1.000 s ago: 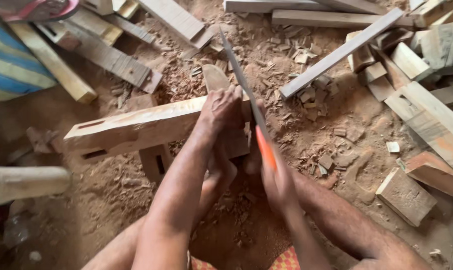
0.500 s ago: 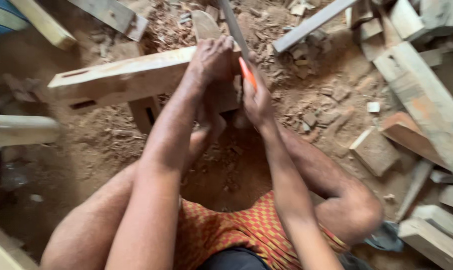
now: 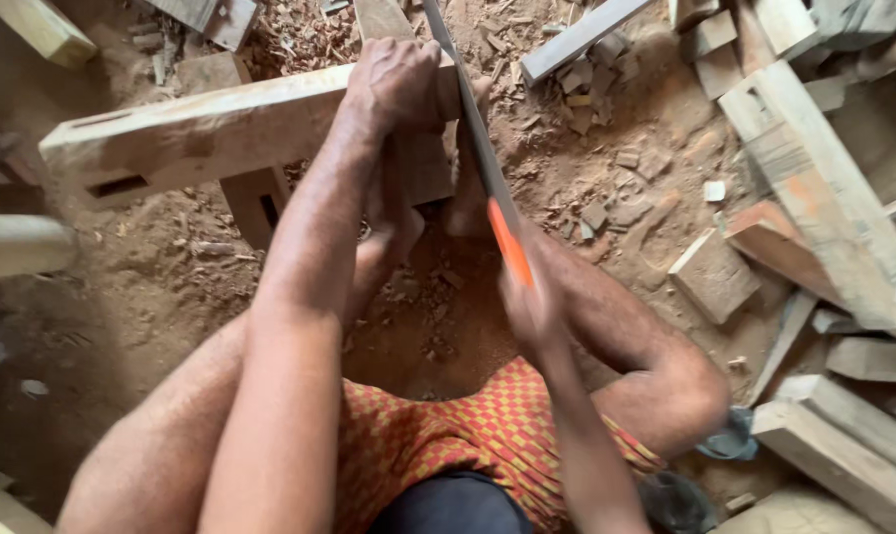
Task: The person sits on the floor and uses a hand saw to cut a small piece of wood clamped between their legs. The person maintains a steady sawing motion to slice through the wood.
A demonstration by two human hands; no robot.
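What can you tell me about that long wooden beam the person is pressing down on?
The wooden beam is pale, squared timber with a rough, dusty face, lying roughly level and slightly tilted across the sawdust-covered ground. Dark rectangular slots are cut into its left end and side. It seems to rest on a short wooden block beneath. The left hand presses on its right end, where the saw blade meets it; the right hand, blurred, holds the orange grip.
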